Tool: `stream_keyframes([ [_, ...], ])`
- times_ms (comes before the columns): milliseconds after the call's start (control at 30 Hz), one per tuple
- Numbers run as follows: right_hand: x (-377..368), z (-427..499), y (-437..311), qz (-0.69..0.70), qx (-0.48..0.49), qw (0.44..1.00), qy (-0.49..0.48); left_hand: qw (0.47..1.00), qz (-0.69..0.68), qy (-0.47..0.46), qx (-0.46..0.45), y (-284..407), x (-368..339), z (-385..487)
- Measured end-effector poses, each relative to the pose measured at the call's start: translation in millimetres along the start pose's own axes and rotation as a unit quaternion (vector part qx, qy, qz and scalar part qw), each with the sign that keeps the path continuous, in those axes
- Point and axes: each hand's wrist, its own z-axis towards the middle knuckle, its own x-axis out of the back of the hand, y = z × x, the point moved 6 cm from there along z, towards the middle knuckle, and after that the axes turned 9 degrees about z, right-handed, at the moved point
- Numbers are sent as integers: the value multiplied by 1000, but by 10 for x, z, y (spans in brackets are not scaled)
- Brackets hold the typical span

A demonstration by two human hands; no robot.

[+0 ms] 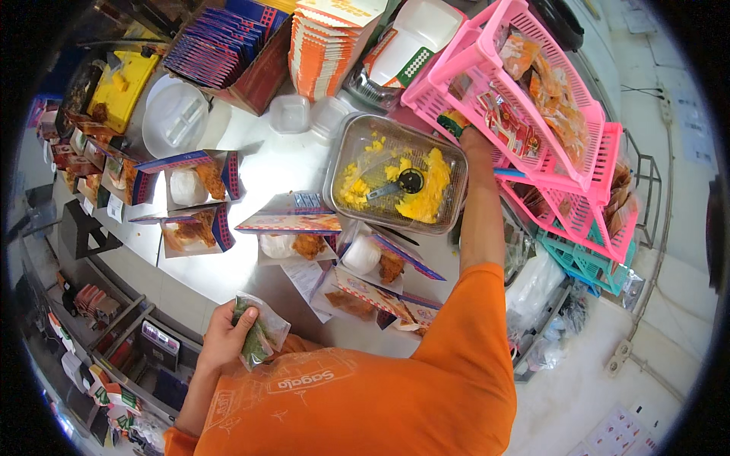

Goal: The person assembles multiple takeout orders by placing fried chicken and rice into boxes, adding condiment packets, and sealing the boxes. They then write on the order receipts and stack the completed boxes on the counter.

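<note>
My left hand (pixel 225 336) grips small clear plastic packets with green contents (pixel 256 342), in front of my orange shirt. My right hand (pixel 474 139) reaches into the lower part of a pink plastic basket rack (pixel 436 80); its fingers are mostly hidden, beside a green and yellow packet (pixel 453 122). Left of that forearm is a clear tub (pixel 331 188) of yellow shredded food, with a black and grey scoop (pixel 408 181) in it. Open paper boxes with rice and fried chicken stand on the steel counter, among them one box (pixel 197 185) at left and another (pixel 296 245) nearer.
Stacked blue cartons (pixel 222 48) and orange-white cartons (pixel 319 62) stand at the back, near small clear lids (pixel 290 114) and a white bowl (pixel 174 122). A yellow cutting board (pixel 122 91) lies far left. A teal basket (pixel 593 262) is at right. Printed slips (pixel 305 285) lie under the near boxes.
</note>
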Motion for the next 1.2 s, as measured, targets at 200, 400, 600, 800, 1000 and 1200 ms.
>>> stream_keyframes([
  [200,48,0,-14,28,13,999,7,1000,-1,-8,0,-42,-18,-58],
  [400,284,-463,-61,73,82,990,84,1000,11,-1,16,-98,111,-177],
  [600,672,-1119,-74,31,121,989,76,1000,-16,-10,20,-142,99,-104],
  [800,1227,-1621,-123,166,11,982,85,998,65,-12,-24,15,156,31],
  [1000,1708,-2262,-670,644,-276,712,47,968,119,28,-221,535,122,348],
  [1200,1797,-3257,-3086,756,-282,565,-171,951,115,-35,-285,474,153,552],
])
